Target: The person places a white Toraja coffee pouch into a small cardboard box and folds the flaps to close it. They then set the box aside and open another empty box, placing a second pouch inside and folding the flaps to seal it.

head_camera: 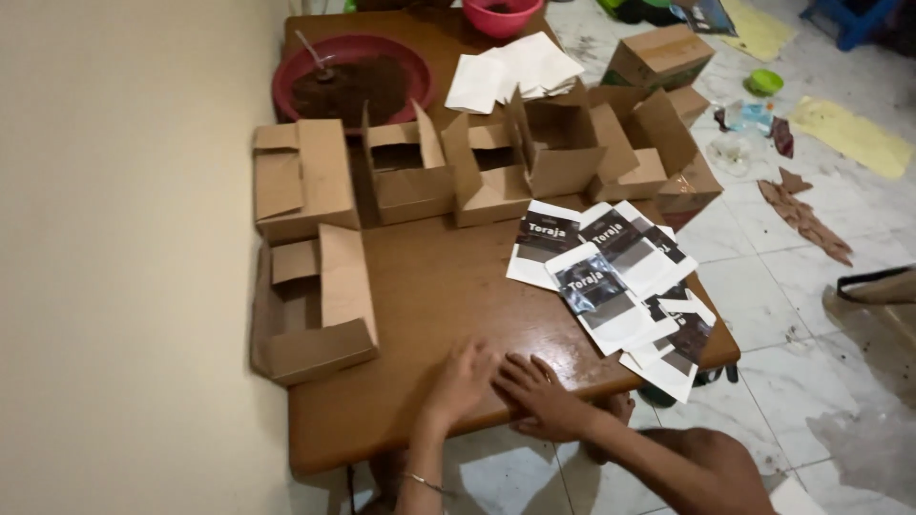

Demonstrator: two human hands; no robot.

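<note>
Fingers point(520, 367) of both hands lie flat and slightly spread on the wood, pinching nothing that I can make out. I see my left hand point(465, 380) and right hand point(539, 393) side by side, touching, at the near edge of the tabletop point(429, 286). Just beyond the right hand, toward the near right corner, a loose fan of white pouches with dark labels point(611, 281) overlaps, some hanging over the right edge. Along the left edge sits an open brown cardboard box point(315, 305), flaps up. Farther back a row of similar open boxes point(458, 167) runs across the table from left edge to right. Behind them, near the far edge, I see a red round tray of dark powder point(353, 81), a stack of plain white pouches point(515, 69) and a pink bowl point(501, 14) at the far edge.
</note>
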